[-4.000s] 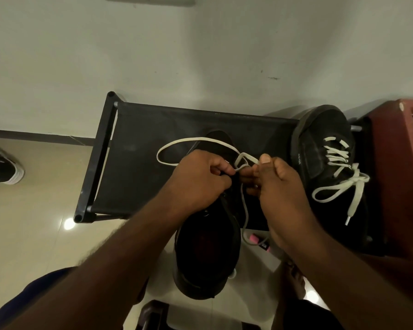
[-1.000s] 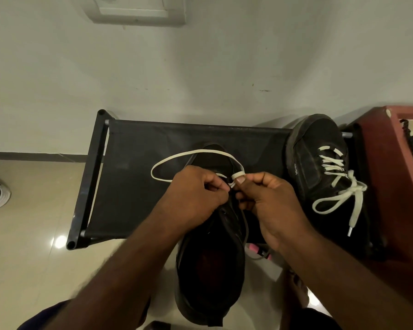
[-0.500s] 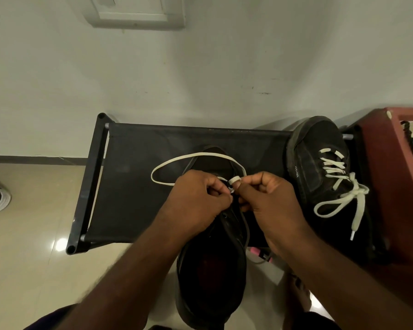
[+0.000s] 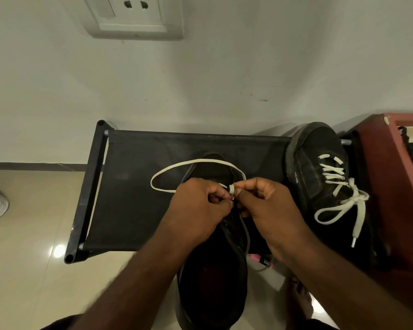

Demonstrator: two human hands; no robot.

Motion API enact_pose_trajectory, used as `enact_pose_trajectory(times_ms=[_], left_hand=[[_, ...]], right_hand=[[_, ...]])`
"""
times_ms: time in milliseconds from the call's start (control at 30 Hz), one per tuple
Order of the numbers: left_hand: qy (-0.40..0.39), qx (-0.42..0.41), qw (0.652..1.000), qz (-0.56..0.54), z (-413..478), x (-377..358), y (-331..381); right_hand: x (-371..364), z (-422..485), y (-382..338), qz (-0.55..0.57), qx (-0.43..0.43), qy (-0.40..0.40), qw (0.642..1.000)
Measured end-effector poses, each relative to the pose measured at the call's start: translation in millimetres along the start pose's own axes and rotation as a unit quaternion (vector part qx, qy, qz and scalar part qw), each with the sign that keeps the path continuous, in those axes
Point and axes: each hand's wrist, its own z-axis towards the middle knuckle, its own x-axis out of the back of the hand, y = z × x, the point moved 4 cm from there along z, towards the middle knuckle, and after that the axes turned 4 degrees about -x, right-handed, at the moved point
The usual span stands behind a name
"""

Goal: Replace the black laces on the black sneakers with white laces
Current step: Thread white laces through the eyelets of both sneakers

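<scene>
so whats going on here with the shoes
A person is threading a white lace into a black sneaker whose toe rests on a black shoe rack. The left hand and right hand both pinch the lace above the eyelets, and a loop of it arcs over the toe. A second sneaker at the rack's right end already carries tied white laces.

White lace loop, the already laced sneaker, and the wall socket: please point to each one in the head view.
white lace loop (image 4: pixel 208 160), head view, top of its arc.
laced sneaker (image 4: pixel 315 144), head view, toe cap.
wall socket (image 4: pixel 134 17), head view, white faceplate.
</scene>
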Motion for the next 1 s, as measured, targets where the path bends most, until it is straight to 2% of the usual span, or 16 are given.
enact_pose_trajectory(times_ms=[400,600,767,1000], left_hand=[[-0.005,0.010,1.000,-0.010,0.4,1.4,-1.4],[0.008,0.004,1.000,0.008,-0.5,-0.6,2.9],[0.010,0.002,1.000,-0.002,-1.2,0.6,3.6],[-0.005,-0.003,1.000,-0.004,0.5,1.5,3.4]], right_hand=[[-3.5,-0.3,-1.5,0.075,-0.028,0.004,0.997],[-4.2,1.1,-3.1,0.019,-0.013,0.008,1.000],[-1.0,1.3,-4.0,0.048,-0.039,-0.013,0.998],[-1.7,-1.5,-0.4,0.050,-0.037,0.004,0.998]])
